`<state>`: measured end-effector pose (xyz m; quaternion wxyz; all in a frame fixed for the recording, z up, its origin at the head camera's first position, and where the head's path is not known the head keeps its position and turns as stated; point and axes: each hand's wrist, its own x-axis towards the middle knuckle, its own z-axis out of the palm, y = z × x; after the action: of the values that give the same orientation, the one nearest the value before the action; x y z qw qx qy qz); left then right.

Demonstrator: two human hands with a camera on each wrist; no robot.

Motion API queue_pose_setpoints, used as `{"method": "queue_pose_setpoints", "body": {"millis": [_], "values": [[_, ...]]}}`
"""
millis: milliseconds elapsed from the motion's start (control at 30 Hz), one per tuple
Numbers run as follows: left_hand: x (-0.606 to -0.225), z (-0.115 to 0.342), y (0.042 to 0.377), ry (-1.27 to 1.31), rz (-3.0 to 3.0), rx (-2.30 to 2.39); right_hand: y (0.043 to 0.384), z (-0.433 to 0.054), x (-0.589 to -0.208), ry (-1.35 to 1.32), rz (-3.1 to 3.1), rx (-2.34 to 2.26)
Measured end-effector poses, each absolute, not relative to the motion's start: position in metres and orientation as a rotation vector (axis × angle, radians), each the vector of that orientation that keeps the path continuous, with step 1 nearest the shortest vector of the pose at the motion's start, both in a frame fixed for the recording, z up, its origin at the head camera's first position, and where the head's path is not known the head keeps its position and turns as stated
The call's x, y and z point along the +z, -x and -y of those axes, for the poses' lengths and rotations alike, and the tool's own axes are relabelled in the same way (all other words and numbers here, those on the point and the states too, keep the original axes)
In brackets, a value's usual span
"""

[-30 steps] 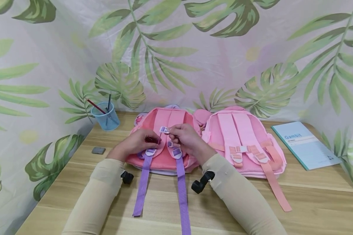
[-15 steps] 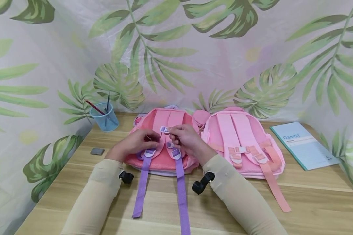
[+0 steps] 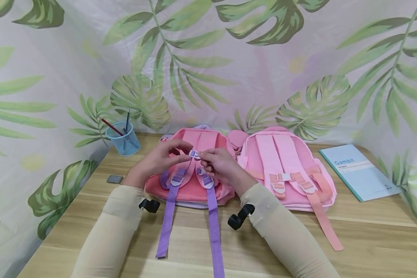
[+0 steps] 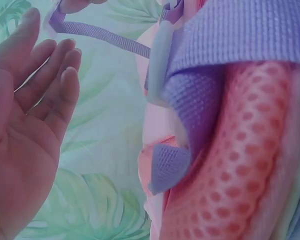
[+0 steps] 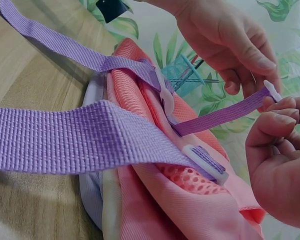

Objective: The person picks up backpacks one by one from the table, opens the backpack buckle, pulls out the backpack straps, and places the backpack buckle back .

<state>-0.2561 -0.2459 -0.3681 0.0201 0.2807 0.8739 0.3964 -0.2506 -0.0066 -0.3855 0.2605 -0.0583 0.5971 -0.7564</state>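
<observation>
A coral-pink backpack (image 3: pixel 191 194) lies with its shoulder straps up, two purple webbing tails (image 3: pixel 166 233) hanging toward me over the table. Above it my right hand (image 3: pixel 220 165) pinches a small white chest-strap buckle (image 3: pixel 194 154) between thumb and fingertips. From that buckle, in the right wrist view, a narrow purple strap (image 5: pixel 222 118) runs taut to a shoulder strap. My left hand (image 3: pixel 158 161) has thumb and forefinger spread, their tips right at the buckle's left side. The left wrist view shows the left hand (image 4: pixel 27 135) with loosely extended fingers. White adjuster buckles (image 3: pixel 177 180) sit on the shoulder straps.
A lighter pink backpack (image 3: pixel 292 146) with orange webbing lies to the right, touching the first bag's side. Farther right is a blue-white notebook (image 3: pixel 361 170). At the back left stands a blue mesh pen cup (image 3: pixel 123 141); a small grey block (image 3: pixel 114 179) lies nearer.
My left hand has risen from beside the left shoulder strap up to the white buckle, its thumb and forefinger spreading. The right hand keeps its pinch on the buckle, nearly still.
</observation>
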Motion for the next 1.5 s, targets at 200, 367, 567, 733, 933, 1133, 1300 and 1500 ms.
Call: {"method": "queue_pose_setpoints", "body": {"millis": [200, 367, 567, 733, 933, 1133, 1300, 1500], "values": [[-0.369, 0.242, 0.254, -0.917, -2.709, 1.215, 0.25, 0.007, -0.386, 0.15, -1.629, -2.043], [-0.371, 0.242, 0.253, -0.922, -2.727, 1.242, 0.249, 0.006, -0.388, 0.138, -1.577, -2.062], [-0.374, 0.245, 0.253, -0.89, -2.733, 1.313, 0.249, 0.003, -0.391, 0.108, -1.526, -2.093], [-0.376, 0.249, 0.253, -0.873, -2.717, 1.354, 0.247, 0.002, -0.393, 0.127, -1.567, -2.041], [-0.378, 0.25, 0.252, -0.87, -2.712, 1.369, 0.246, 0.005, -0.392, 0.106, -1.577, -2.031], [-0.378, 0.248, 0.252, -0.871, -2.7, 1.368, 0.247, 0.008, -0.393, 0.117, -1.582, -2.039], [-0.379, 0.247, 0.252, -0.877, -2.691, 1.379, 0.246, 0.012, -0.393, 0.129, -1.566, -2.053], [-0.379, 0.246, 0.252, -0.881, -2.692, 1.381, 0.244, 0.011, -0.393, 0.168, -1.54, -2.048]]}}
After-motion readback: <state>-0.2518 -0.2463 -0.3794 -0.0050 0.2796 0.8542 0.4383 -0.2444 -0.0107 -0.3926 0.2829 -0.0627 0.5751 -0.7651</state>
